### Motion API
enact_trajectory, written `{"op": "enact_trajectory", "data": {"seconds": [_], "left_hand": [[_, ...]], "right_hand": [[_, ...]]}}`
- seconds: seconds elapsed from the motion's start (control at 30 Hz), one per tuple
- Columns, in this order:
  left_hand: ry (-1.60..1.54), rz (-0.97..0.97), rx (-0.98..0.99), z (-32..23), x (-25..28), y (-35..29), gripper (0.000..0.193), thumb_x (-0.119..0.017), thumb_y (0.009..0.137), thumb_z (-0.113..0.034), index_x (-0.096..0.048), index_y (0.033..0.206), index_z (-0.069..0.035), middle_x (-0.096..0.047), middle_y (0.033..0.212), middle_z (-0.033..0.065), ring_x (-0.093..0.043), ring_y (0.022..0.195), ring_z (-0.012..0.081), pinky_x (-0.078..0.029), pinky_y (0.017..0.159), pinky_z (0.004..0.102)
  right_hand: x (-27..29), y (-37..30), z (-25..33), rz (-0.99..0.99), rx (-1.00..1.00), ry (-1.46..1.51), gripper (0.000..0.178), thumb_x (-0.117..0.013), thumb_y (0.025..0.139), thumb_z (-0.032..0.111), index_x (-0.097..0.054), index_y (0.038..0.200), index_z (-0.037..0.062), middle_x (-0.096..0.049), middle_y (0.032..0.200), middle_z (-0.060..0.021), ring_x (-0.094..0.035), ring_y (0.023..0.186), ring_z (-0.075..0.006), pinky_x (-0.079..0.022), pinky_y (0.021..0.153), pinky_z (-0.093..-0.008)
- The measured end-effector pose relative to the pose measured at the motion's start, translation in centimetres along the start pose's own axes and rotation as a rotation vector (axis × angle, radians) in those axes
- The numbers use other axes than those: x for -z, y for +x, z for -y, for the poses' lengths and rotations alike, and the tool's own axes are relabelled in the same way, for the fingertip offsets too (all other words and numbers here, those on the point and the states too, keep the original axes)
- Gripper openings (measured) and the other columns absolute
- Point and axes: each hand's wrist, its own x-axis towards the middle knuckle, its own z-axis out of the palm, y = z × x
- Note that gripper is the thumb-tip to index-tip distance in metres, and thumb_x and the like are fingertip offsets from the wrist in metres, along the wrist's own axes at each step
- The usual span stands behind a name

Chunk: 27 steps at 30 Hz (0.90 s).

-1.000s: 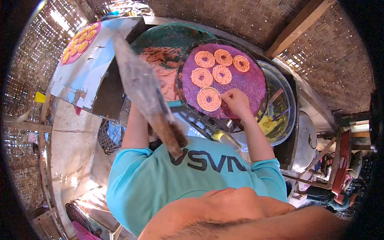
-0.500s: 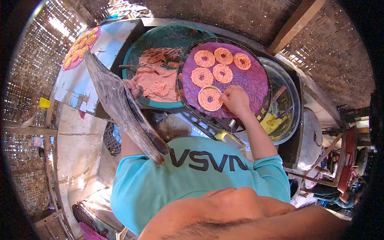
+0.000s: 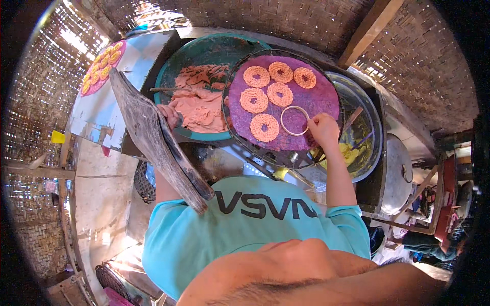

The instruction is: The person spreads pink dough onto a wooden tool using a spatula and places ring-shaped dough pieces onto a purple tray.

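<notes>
Between the pinched fingers of my right hand is a thin pale ring, held over bare purple cloth. Just left of it lies a coiled pink dough round with a hole in its middle. Several similar rounds sit farther back on the cloth, which covers a round dark-rimmed tray. My left hand is closed around a long, weathered wooden press with a split between its two arms. The wood hides part of that hand.
Behind the left hand, a green basin holds pink dough and a stick. Under the tray's right side stands a clear basin with yellow dough. A pink cloth with yellow rounds lies on the far-left table. A woven wall rises behind.
My right hand has lifted the ring off the nearest dough round and carried it right, leaving that round uncovered on the cloth. The left hand and wooden press stay nearly in place.
</notes>
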Motion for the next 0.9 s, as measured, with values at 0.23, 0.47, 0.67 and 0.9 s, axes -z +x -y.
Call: {"op": "enact_trajectory", "data": {"seconds": [0.23,0.47,0.67,0.9], "left_hand": [[0.017,0.025,0.003,-0.1,-0.8,-0.2,0.028,-0.057,0.071,-0.031,-0.055,0.086,-0.007,-0.056,0.087,0.0123,-0.056,0.079,0.0278,-0.044,0.067,0.04],[0.103,0.04,-0.016,-0.9,-1.4,0.0,0.027,-0.059,0.069,-0.031,-0.056,0.081,-0.007,-0.058,0.081,0.0125,-0.057,0.074,0.0278,-0.045,0.063,0.0401],[0.939,0.223,-0.28,-3.5,-7.7,0.8,0.027,-0.061,0.067,-0.031,-0.057,0.077,-0.007,-0.06,0.076,0.0128,-0.059,0.071,0.0279,-0.046,0.06,0.0402],[1.226,0.706,-0.458,-4.2,-19.6,1.4,0.021,-0.062,0.061,-0.027,-0.058,0.069,-0.008,-0.059,0.066,0.0137,-0.059,0.064,0.0301,-0.047,0.057,0.0403]], "right_hand": [[-0.9,-0.2,0.3,-0.011,0.004,0.031,0.023,-0.055,0.075,0.031,-0.066,0.077,0.0105,-0.059,0.088,-0.012,-0.057,0.084,-0.03,-0.046,0.074,-0.0406],[-0.5,-1.3,0.4,-0.071,-0.008,0.003,0.023,-0.056,0.077,0.031,-0.065,0.078,0.0096,-0.059,0.086,-0.0111,-0.057,0.083,-0.0301,-0.046,0.072,-0.0402],[4.9,-3.1,4.7,-0.379,0.444,0.323,0.036,-0.061,0.075,0.032,-0.059,0.099,0.0045,-0.057,0.085,-0.0135,-0.055,0.08,-0.0322,-0.045,0.069,-0.0379],[12.6,-5.5,14.8,-0.612,0.926,0.289,0.048,-0.065,0.069,0.022,-0.048,0.107,-0.0036,-0.052,0.094,-0.0186,-0.05,0.086,-0.0333,-0.04,0.076,-0.0391]]}}
